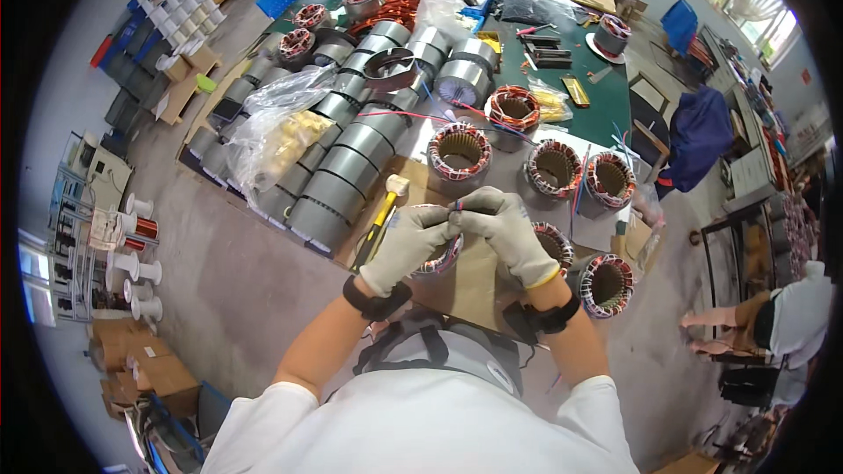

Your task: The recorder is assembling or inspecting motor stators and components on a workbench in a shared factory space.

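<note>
Both my hands wear pale work gloves and meet fingertip to fingertip over a wound motor stator (pixel 452 256), which they mostly hide. My left hand (pixel 406 241) pinches a short bit of dark lead wire (pixel 456 206) with hints of red and blue. On the other side of that wire, the fingers of my right hand (pixel 503 230) are closed too. Just left of my left hand lies a hammer (pixel 392 197) with a pale head and yellow-black handle. Another stator (pixel 553 246) sits partly behind my right hand.
More wound stators (pixel 459 151) stand ahead and right, one (pixel 606 285) near the table's front edge. Rows of bare grey stator cores (pixel 342 175) fill the left side, partly under clear plastic bags (pixel 277 136). At the far right, a person (pixel 795 320) sits.
</note>
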### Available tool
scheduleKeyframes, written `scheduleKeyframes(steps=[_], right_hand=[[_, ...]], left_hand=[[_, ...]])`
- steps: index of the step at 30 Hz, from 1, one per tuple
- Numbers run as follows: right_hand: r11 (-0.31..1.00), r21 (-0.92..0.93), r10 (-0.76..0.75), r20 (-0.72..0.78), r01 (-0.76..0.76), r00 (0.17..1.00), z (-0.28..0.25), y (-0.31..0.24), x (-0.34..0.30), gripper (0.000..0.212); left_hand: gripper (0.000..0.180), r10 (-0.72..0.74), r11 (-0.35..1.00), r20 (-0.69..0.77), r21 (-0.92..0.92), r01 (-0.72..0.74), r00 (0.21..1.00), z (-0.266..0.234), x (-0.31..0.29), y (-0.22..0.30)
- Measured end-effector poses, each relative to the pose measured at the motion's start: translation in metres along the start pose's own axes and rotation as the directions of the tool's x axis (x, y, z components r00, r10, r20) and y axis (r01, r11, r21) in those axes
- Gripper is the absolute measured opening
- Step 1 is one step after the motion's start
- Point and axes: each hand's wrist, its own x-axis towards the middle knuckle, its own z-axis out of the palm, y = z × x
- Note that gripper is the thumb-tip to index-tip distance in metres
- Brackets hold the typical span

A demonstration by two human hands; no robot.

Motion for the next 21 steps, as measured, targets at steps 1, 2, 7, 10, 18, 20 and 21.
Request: scheduleKeyframes(steps=[1,2,7,10,18,20,21], right_hand=[[1.0,0.004,-0.013,0.012,0.013,1.0,-0.002,0.002,0.001,0.025],[1.0,0.007,-0.026,0.023,0.026,0.999,-0.003,0.003,0.003,0.028],[0.998,-0.016,0.067,-0.005,-0.067,0.998,-0.014,-0.006,-0.007,0.035],[0.968,-0.181,-0.173,0.026,0.175,0.985,-0.009,0.016,0.001,0.031],[0.964,-0.07,-0.264,-0.113,0.257,0.958,0.003,0.016,-0.012,0.026],[0.957,-0.105,-0.283,-0.158,0.269,0.946,-0.001,0.023,-0.02,0.025],[0.956,-0.147,-0.278,-0.163,0.255,0.947,-0.005,0.027,-0.023,0.025]], left_hand=[[0.037,-0.011,1.0,-0.005,-0.014,0.011,1.0,0.0,0.0,0.002],[0.037,-0.02,0.999,-0.008,-0.028,0.019,1.0,0.002,0.0,0.004],[0.027,0.043,0.98,0.019,0.194,-0.046,0.999,0.016,0.003,0.022],[0.022,0.199,0.961,0.047,0.187,-0.204,0.979,0.016,0.002,0.011],[0.028,0.151,0.988,-0.053,0.027,-0.15,0.987,0.025,-0.007,0.002],[0.022,0.126,0.992,-0.011,0.002,-0.126,0.992,0.029,-0.003,-0.01],[0.018,0.098,0.995,0.039,-0.018,-0.097,0.994,0.033,-0.001,-0.014]])
